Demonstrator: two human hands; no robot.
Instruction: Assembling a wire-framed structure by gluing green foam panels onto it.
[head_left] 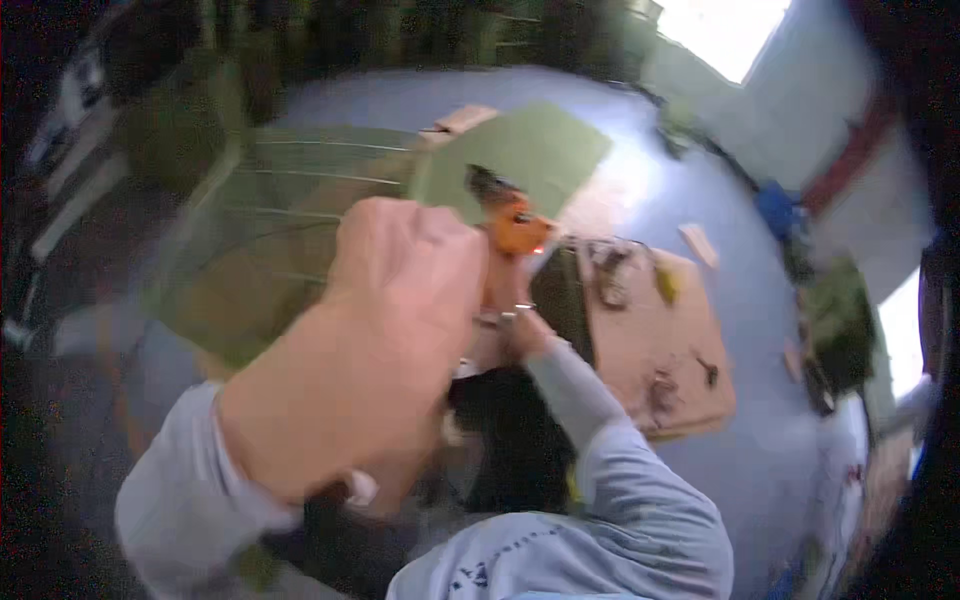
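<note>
My left hand (410, 255) is raised close to the view, its fingers curled into a fist. Whatever lies inside that fist is hidden. Behind it, partly covered, my right hand (508, 285) reaches forward, wrapped round an orange-and-black tool (522, 228) that looks like a power tool. The tool's dark end points up and away to the left, over a flat green board (555, 150). A shiny band (515, 312) circles my right wrist. Motion blurs both hands and the tool.
On the right, a light wooden board (650, 345) carries several small tools and a yellow item (667, 283). A wood strip (698, 245) lies on the blue-grey floor (770, 430). Leftward spreads a large greenish panel with wires (270, 215). A green container (840, 330) stands far right.
</note>
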